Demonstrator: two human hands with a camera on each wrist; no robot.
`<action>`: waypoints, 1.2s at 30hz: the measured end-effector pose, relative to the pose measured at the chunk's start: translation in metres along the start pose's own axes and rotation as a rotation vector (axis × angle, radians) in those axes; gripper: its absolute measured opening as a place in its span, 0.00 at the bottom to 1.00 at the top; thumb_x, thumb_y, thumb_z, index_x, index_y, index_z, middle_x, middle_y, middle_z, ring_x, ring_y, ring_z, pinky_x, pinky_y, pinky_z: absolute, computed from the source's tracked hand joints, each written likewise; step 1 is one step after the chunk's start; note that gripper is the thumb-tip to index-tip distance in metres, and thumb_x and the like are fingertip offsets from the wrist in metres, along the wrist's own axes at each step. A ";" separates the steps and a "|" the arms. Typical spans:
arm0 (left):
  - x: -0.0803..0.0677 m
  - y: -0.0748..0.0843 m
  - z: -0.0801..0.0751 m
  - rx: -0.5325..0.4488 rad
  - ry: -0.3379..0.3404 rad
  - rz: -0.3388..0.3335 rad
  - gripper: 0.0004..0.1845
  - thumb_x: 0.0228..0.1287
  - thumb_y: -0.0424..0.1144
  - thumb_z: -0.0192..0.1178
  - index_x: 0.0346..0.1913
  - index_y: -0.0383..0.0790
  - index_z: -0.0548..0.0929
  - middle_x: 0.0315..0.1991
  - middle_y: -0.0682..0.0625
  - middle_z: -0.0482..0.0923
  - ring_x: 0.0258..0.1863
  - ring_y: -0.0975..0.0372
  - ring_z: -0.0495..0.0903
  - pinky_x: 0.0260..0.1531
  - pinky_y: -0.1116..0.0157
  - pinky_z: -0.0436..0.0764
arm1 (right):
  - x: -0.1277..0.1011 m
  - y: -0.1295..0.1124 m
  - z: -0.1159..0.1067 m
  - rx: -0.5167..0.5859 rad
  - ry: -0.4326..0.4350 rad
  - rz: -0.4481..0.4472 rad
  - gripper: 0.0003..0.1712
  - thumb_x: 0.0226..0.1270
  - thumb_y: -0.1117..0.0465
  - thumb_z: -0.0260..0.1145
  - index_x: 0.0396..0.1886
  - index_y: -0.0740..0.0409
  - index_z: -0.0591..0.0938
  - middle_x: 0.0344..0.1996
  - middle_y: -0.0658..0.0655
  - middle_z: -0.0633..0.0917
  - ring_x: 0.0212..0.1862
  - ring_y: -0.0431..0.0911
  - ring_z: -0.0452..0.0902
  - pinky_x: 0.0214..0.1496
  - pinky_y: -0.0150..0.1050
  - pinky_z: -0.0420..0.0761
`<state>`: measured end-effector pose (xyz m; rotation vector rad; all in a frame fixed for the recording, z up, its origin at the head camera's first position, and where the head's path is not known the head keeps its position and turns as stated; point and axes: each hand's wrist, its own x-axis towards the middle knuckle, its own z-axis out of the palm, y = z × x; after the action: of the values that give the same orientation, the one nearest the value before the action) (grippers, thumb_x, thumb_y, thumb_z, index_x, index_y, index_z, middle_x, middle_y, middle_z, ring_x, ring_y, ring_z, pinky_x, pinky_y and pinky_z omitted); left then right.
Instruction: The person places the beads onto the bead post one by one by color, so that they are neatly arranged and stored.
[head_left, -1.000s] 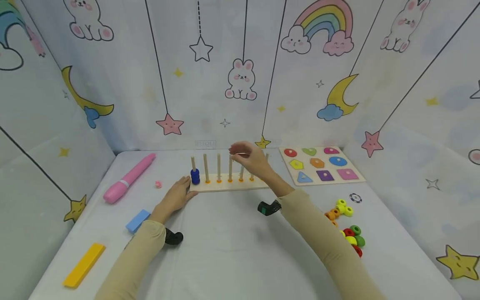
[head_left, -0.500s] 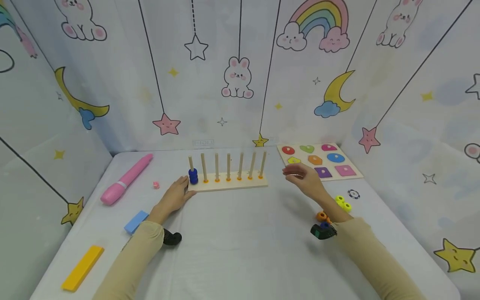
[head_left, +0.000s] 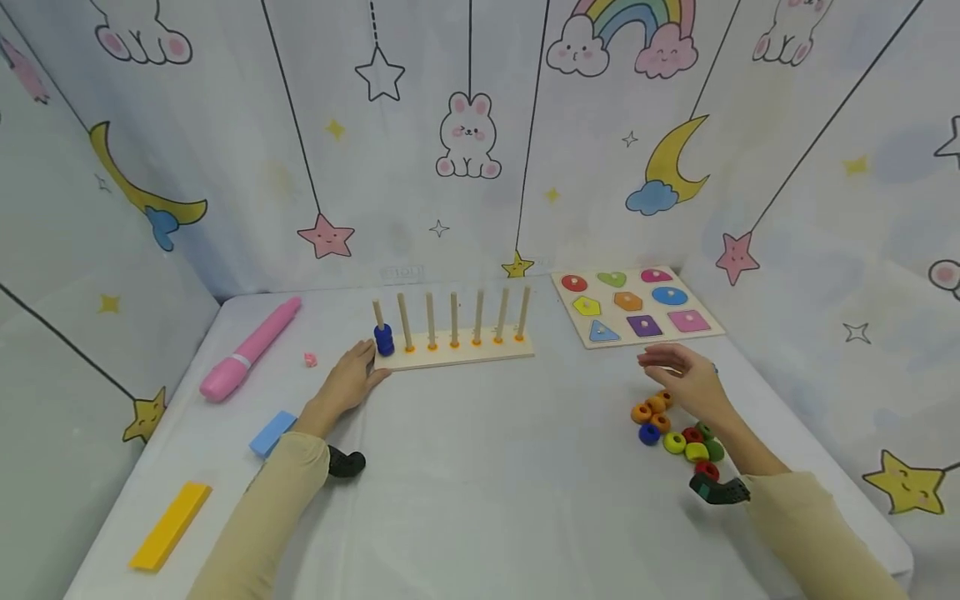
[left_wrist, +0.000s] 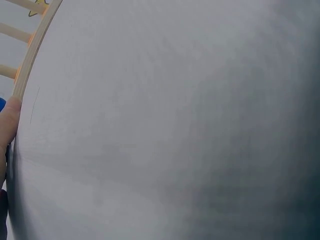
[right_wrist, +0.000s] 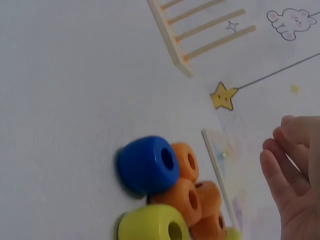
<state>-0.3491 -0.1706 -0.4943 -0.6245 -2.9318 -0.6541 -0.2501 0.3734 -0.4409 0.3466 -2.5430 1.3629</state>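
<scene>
The right hand (head_left: 686, 383) hovers with fingers relaxed and empty just above the pile of beads (head_left: 678, 433) on the counter (head_left: 480, 467), nearest the orange ones. The left hand (head_left: 347, 383) lies flat, fingers straight, touching the left end of the peg board (head_left: 457, 354), where blue beads (head_left: 384, 340) sit on the first peg.

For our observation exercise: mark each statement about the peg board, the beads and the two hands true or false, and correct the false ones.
1. Blue beads sit on the leftmost peg of the wooden peg board. True.
2. The right hand grips a peg. False: it hovers open above the loose coloured beads.
3. The left hand touches the board's left end. True.
4. The flat yellow block lies on the shape puzzle. False: it lies near the table's front left edge.
</scene>
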 end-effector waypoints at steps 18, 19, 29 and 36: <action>0.002 -0.007 0.000 -0.023 -0.016 -0.005 0.36 0.69 0.48 0.54 0.64 0.18 0.61 0.67 0.28 0.57 0.68 0.40 0.53 0.68 0.47 0.52 | -0.049 0.011 -0.001 -0.250 -0.193 -0.066 0.15 0.55 0.64 0.73 0.44 0.56 0.83 0.39 0.51 0.85 0.40 0.44 0.80 0.41 0.32 0.83; 0.002 -0.007 0.000 -0.026 -0.016 -0.005 0.36 0.69 0.48 0.54 0.64 0.18 0.61 0.67 0.28 0.57 0.68 0.40 0.53 0.68 0.47 0.53 | -0.051 0.011 0.001 -0.291 -0.189 -0.096 0.17 0.52 0.64 0.75 0.43 0.54 0.83 0.39 0.49 0.85 0.40 0.44 0.79 0.41 0.32 0.83; 0.001 -0.007 0.003 0.002 -0.005 0.006 0.35 0.69 0.47 0.55 0.64 0.18 0.62 0.66 0.29 0.58 0.68 0.40 0.54 0.68 0.47 0.53 | -0.057 0.015 0.008 -0.459 -0.178 -0.277 0.21 0.43 0.67 0.79 0.40 0.51 0.85 0.38 0.43 0.84 0.42 0.40 0.76 0.47 0.23 0.76; 0.001 -0.007 0.003 -0.003 -0.003 -0.015 0.35 0.68 0.47 0.56 0.64 0.18 0.62 0.66 0.29 0.58 0.68 0.40 0.54 0.67 0.47 0.54 | -0.054 0.009 0.008 -0.415 -0.126 -0.288 0.21 0.43 0.69 0.78 0.39 0.52 0.85 0.36 0.45 0.84 0.37 0.40 0.78 0.40 0.29 0.81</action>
<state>-0.3526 -0.1754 -0.4996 -0.6051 -2.9419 -0.6599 -0.2029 0.3768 -0.4689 0.6980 -2.6591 0.7120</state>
